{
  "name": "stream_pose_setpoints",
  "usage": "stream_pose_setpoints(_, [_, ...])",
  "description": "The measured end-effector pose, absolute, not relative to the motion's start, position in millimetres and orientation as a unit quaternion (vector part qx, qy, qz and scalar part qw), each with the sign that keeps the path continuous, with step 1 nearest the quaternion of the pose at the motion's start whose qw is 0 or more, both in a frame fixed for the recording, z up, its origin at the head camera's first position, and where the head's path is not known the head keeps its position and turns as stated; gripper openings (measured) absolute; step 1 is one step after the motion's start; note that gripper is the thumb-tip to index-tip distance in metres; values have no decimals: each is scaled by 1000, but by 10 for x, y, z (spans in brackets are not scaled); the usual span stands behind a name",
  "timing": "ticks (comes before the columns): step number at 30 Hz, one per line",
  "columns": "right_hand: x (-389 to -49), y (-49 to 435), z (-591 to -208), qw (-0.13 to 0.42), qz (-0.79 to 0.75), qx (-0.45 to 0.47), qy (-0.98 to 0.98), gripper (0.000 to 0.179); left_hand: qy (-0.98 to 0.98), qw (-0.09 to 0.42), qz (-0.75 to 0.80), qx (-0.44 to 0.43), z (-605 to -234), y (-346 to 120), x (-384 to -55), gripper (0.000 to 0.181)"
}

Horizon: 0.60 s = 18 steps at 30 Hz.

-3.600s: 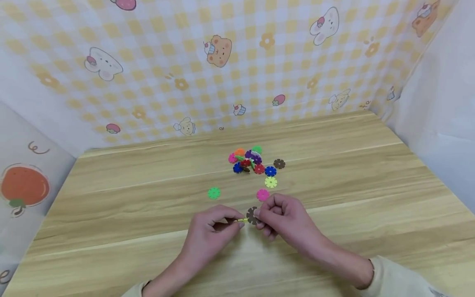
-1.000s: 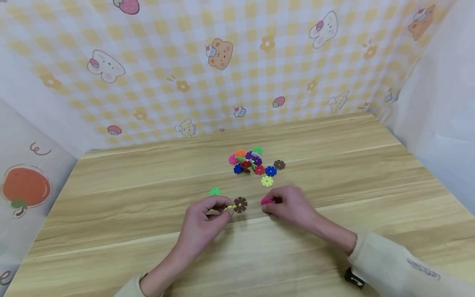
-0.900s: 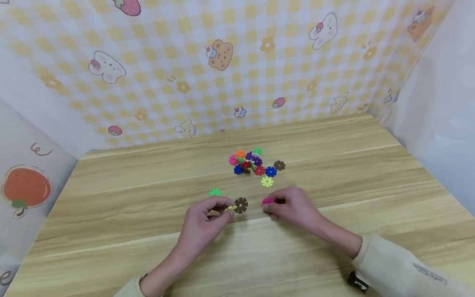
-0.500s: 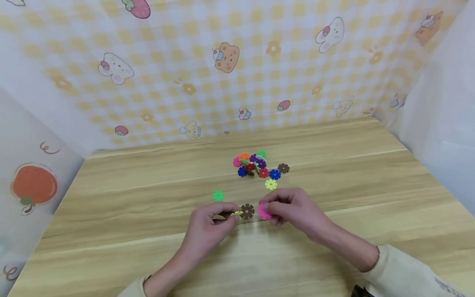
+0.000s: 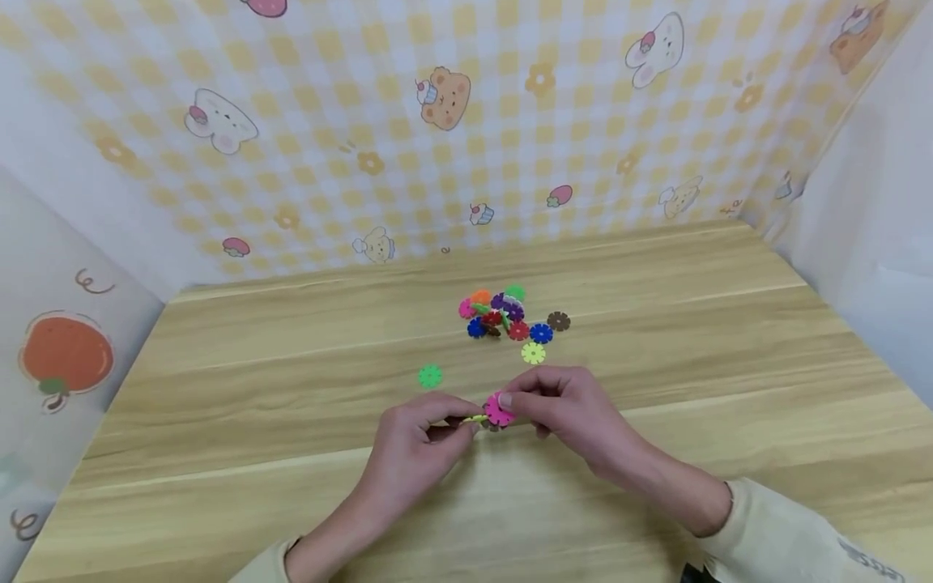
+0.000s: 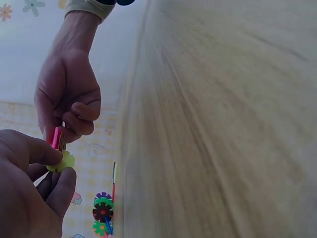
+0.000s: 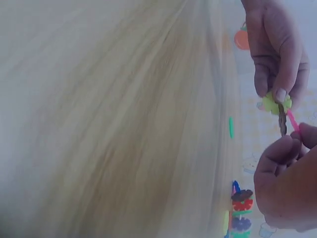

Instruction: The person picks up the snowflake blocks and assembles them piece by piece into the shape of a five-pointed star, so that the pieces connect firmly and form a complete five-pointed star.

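Note:
My left hand (image 5: 419, 445) pinches a yellow notched plastic disc (image 6: 64, 161) between thumb and fingers. A brown notched disc (image 7: 282, 121) stands crosswise at the yellow disc's edge, joined to it. With thumb and fingertips my right hand (image 5: 576, 417) pinches a pink notched disc (image 5: 499, 413). In the head view the pink disc covers most of the brown one. In the right wrist view the pink disc (image 7: 292, 121) slants close beside the brown disc, near the yellow edge; whether their slots are engaged cannot be told. Both hands are above the table.
Beyond the hands lies a loose pile of notched discs in several colours, with a red disc (image 5: 518, 330), a blue disc (image 5: 541, 334) and a brown disc (image 5: 559, 321) at its right. Nearer lie a yellow disc (image 5: 534, 353) and a green disc (image 5: 430, 376) on the wooden table (image 5: 255, 389).
Earlier my right hand held the brown disc at the yellow one. It let go, picked the pink disc off the table and brought it left to the brown disc. My left hand kept its pinch.

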State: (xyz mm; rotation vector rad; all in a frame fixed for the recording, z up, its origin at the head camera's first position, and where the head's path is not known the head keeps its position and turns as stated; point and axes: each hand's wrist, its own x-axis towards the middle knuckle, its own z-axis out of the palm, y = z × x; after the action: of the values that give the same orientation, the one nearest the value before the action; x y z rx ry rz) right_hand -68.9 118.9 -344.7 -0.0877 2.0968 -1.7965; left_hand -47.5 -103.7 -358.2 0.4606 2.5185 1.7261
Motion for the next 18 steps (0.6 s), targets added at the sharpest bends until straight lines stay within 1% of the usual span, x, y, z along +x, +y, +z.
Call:
stream_pose_setpoints(4, [-670,1152,-3463,168,-645,-17,745,21,815,27,561,143,-3599,-1025,-480,23])
stream_pose_setpoints(8, [-668,1111,-3447,155,-648,-5,746,19,823,6,546,158,-3590,-1023,-489,22])
stream_pose_setpoints(11, [-662,1097,-3449,156,-648,3,746,18,837,-21,516,180,-3590,-1017,-490,21])
stream_pose_setpoints(15, [-645,1103,-3459,165,-639,9,751,17,849,-36,491,191,-3598,-1012,-489,20])
stream_pose_setpoints(18, [-637,1110,-3462,167,-631,6,758,16,856,-54,467,216,-3612,-1016,-494,21])
